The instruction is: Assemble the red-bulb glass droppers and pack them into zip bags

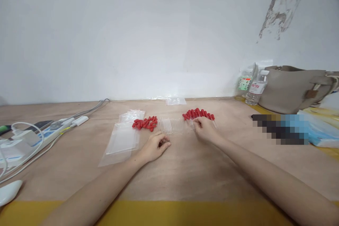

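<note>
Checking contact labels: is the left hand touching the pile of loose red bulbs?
No, the left hand lies on the table nearer the person, apart from the loose red bulbs.

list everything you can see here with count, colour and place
rubber caps: loose heap, red, table centre-left
glass tubes: a row, clear, between caps and droppers
droppers: a row, red-topped, centre-right
plastic bags: a stack, clear, left of the caps
power strip: one, white, far left
water bottles: two, clear, right by the wall
handbag: one, grey-beige, far right
table: one, tan, under it all
left hand: one, curled, resting near the tubes
right hand: one, fingers on the droppers
</note>
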Tool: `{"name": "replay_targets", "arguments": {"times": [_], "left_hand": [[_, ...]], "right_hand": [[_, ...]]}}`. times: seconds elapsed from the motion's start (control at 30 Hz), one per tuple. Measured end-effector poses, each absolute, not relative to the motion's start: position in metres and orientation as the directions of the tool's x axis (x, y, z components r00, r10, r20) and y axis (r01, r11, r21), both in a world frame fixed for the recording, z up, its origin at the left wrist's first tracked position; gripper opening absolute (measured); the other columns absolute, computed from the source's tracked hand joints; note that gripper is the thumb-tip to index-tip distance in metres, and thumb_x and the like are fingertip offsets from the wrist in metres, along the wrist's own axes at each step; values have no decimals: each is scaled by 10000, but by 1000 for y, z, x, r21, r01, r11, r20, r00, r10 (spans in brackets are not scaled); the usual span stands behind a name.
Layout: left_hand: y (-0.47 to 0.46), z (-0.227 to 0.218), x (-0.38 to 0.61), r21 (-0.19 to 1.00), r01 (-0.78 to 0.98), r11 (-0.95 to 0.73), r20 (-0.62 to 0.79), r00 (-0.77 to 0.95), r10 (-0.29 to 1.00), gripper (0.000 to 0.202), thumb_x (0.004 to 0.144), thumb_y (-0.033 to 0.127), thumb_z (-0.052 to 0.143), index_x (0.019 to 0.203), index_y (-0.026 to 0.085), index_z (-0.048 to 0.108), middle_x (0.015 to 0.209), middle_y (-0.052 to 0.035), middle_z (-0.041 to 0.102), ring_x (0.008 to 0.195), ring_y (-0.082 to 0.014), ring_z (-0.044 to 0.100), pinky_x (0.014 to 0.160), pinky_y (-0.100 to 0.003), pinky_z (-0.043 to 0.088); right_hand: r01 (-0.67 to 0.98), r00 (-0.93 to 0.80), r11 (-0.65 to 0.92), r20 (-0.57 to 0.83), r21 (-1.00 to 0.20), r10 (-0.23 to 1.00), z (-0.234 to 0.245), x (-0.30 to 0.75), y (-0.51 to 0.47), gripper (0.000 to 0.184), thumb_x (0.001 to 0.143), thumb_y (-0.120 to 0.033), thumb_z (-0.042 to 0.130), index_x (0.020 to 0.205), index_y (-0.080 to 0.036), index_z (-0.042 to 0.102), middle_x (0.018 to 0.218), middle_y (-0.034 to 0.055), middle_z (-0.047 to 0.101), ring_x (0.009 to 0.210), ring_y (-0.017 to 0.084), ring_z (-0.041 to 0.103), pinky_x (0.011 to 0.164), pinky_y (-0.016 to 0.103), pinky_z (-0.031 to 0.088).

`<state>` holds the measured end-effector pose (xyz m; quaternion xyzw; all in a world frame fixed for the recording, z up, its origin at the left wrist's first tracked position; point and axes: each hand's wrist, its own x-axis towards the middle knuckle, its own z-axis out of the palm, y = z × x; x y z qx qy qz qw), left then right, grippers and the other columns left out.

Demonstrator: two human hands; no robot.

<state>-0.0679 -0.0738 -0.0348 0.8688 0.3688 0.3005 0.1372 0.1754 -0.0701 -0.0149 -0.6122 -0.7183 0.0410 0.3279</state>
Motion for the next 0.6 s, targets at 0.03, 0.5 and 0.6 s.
{"name": "replay_targets", "arguments": {"times": [0.03,0.5,0.6], "left_hand": [[-74,-35,-67,459,551,-696,417,558,717,110,785,255,506,788,168,574,735,-15,531,658,-124,518,602,-240,430],[-73,-34,-68,485,524,-700,412,569,711,137,781,270,512,811,163,591,738,-23,553,665,-128,523,610,-243,435],[-73,-34,-68,487,527,-697,409,567,715,142,780,273,512,813,160,591,742,-22,554,666,-126,524,609,-240,434]], "right_hand": [[881,7,199,433,-429,901,-13,174,-63,227,803,-196,369,827,-148,590,856,71,618,790,173,539,674,259,340],[987,63,0,397,-158,916,-26,134,-35,328,829,-310,347,792,-156,635,815,116,642,775,220,559,789,395,187],[983,51,29,423,-181,905,-26,133,-36,322,823,-330,360,785,-171,637,845,101,641,794,212,550,789,388,197]]}}
